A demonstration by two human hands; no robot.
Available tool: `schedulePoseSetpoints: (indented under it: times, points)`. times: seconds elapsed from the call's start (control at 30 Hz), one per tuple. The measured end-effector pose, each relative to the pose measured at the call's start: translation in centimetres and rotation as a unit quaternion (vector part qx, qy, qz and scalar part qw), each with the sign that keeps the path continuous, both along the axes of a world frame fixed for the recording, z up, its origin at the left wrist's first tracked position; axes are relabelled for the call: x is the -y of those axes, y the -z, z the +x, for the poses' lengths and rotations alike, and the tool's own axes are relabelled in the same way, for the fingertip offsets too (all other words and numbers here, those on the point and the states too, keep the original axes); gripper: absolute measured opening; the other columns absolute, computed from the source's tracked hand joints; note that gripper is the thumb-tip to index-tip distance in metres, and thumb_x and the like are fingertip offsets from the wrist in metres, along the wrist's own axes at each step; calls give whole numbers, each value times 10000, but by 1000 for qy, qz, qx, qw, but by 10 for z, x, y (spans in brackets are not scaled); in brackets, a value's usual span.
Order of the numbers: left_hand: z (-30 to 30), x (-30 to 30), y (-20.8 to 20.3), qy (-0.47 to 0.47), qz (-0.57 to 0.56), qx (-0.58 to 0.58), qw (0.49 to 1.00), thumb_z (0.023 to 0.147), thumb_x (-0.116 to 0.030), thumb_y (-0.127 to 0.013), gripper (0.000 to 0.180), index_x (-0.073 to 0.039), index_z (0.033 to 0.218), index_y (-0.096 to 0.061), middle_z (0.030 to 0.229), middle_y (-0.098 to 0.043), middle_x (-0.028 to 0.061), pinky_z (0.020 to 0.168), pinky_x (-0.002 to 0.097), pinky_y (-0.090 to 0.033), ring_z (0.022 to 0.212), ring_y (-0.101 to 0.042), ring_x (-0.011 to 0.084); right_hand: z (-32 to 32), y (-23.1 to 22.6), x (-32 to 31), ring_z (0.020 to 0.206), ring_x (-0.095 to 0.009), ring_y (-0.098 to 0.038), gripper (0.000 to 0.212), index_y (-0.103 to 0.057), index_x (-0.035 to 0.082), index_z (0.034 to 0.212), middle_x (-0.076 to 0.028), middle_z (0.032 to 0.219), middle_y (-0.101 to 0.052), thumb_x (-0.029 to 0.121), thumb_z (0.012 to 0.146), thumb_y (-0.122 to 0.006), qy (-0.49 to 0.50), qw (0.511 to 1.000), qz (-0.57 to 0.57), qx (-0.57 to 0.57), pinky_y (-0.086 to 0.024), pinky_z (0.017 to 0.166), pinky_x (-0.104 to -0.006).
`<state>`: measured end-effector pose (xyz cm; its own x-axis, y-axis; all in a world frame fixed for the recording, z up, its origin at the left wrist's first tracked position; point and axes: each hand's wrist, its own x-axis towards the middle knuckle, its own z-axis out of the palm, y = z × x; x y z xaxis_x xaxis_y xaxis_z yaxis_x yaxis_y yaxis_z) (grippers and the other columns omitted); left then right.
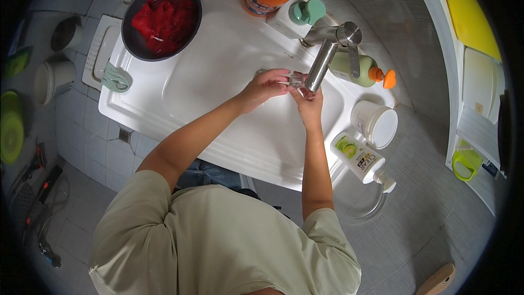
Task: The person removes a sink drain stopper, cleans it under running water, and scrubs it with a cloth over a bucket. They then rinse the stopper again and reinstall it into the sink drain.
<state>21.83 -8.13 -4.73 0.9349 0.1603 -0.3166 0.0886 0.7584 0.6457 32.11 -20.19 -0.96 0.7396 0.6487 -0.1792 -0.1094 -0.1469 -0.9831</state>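
Observation:
Over the white sink basin (218,43), both hands meet just under the metal faucet (327,57). A small clear object (296,80), like a little glass or plastic piece, sits between them; its exact kind is too small to tell. My right hand (309,106) is closed round it, partly hidden behind the spout. From the left, my left hand (263,88) comes in with its fingers pinched at a thin pale part beside the clear object. The drain lies partly behind the left fingers.
A dark pan with red cloth (168,19) stands at the sink's left, near a green rag (115,78). Behind are an orange bottle (262,0) and a white bottle (292,21). At right stand a green pump bottle (349,67), white tub (376,124) and white pump bottle (357,155).

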Motion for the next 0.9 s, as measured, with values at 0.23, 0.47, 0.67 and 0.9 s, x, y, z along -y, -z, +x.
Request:
schedulePoseSetpoints:
  times: [0.23,0.47,0.67,0.9]
  points:
    - [-2,-2,-4,-14,-31,-32,999,824,-22,-555,345,26,1159,-493,1079,-554,102,880,282,-468,1009,-549,158,1,9,2,958,-168,-575,356,-555,23,1060,-77,1052,-610,-52,729,-663,-51,992,-85,84,-445,849,-290]
    - [27,-14,-10,69,233,-110,964,781,-14,-550,156,61,913,-585,796,-624,106,660,262,-521,730,-630,144,2,-10,-1,966,-265,-557,378,-576,46,1009,-94,1024,-612,-91,664,-644,-71,952,-146,258,-452,838,-350]
    - [40,-16,-8,87,291,-113,946,789,31,-508,87,76,831,-570,732,-621,137,575,262,-530,677,-661,191,6,-18,-1,934,-276,-565,358,-589,53,1009,-107,1038,-605,-74,681,-654,-106,899,-179,385,-461,796,-350]
    - [31,-23,1,127,121,-124,977,858,0,-494,115,77,929,-542,855,-598,161,675,282,-541,763,-662,246,8,-17,-1,804,-242,-587,287,-581,17,995,-99,946,-618,-9,722,-666,-119,943,-202,234,-476,713,-321]
